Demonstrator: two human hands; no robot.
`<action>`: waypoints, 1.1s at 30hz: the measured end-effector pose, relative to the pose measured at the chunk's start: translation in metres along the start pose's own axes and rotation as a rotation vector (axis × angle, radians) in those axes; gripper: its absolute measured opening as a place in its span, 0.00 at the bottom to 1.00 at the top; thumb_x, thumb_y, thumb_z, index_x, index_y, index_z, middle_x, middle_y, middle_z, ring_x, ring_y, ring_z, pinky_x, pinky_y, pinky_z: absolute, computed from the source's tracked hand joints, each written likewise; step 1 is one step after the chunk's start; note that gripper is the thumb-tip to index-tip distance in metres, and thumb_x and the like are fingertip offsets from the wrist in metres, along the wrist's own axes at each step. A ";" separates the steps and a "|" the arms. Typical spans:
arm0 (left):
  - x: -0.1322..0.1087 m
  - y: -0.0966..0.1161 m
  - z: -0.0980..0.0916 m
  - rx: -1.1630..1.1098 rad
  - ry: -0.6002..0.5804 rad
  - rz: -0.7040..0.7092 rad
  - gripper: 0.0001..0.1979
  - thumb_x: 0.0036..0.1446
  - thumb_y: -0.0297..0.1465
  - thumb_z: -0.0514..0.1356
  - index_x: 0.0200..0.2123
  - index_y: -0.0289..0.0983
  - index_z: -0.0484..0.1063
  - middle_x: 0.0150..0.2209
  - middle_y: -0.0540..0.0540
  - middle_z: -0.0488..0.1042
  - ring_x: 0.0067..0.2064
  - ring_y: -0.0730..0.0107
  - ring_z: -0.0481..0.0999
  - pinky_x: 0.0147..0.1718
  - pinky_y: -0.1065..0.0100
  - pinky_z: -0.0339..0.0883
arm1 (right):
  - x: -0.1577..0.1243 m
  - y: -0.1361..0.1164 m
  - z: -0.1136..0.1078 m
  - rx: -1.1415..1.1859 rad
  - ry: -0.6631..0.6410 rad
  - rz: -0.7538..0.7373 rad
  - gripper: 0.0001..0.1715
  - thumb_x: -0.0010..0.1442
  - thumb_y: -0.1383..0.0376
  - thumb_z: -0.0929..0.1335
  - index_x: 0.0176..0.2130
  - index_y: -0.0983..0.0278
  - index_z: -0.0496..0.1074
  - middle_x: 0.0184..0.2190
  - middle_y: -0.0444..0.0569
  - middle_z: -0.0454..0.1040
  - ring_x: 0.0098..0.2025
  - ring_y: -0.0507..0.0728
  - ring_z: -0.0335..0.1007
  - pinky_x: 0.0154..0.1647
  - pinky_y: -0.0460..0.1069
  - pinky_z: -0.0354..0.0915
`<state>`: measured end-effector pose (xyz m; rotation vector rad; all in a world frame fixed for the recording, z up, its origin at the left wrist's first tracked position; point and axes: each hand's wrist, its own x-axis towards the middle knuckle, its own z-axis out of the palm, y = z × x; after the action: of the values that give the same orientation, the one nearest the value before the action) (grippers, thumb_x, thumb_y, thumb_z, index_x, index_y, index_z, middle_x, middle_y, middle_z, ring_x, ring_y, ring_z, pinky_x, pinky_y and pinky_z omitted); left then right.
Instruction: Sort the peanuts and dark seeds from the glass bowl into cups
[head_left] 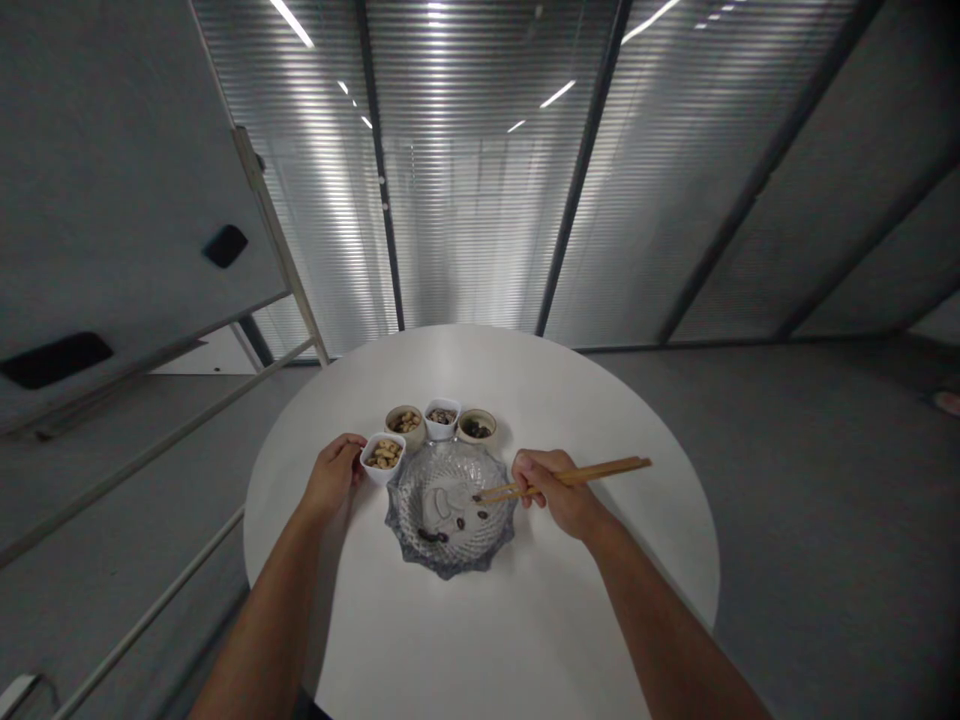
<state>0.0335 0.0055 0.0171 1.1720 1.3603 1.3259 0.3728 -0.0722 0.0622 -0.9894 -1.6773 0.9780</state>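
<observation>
The wooden chopsticks are thin and light brown. The right hand holds them firmly, and their tips reach over a ribbed glass bowl, close to some dark beans and pale pieces inside it. The left hand curls around a square white cup of nuts, just beside the bowl. Three other small cups stand behind, all on the round white surface.
</observation>
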 end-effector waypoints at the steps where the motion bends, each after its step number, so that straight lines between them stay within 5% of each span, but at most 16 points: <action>1: 0.000 0.000 0.000 -0.002 -0.001 -0.001 0.12 0.49 0.39 0.60 0.31 0.36 0.73 0.16 0.53 0.65 0.17 0.74 0.61 0.17 0.71 0.51 | 0.000 0.000 0.000 -0.013 -0.006 0.002 0.33 0.68 0.43 0.62 0.22 0.63 0.66 0.16 0.42 0.63 0.19 0.50 0.59 0.21 0.46 0.56; 24: 0.002 -0.004 -0.001 -0.028 0.004 -0.004 0.11 0.49 0.39 0.61 0.30 0.37 0.73 0.16 0.54 0.65 0.16 0.74 0.61 0.16 0.71 0.50 | 0.001 -0.005 0.008 -0.148 0.093 -0.004 0.34 0.71 0.43 0.57 0.23 0.60 0.65 0.15 0.43 0.66 0.19 0.53 0.63 0.22 0.48 0.59; 33: 0.003 -0.004 -0.002 -0.008 0.001 0.006 0.11 0.50 0.39 0.61 0.31 0.37 0.74 0.17 0.52 0.67 0.17 0.73 0.62 0.17 0.71 0.52 | 0.000 -0.006 0.011 -0.090 0.252 -0.057 0.34 0.71 0.42 0.58 0.24 0.60 0.67 0.15 0.44 0.68 0.18 0.53 0.61 0.21 0.48 0.59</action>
<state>0.0306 0.0076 0.0128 1.1708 1.3525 1.3349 0.3610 -0.0768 0.0650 -1.0712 -1.5394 0.7135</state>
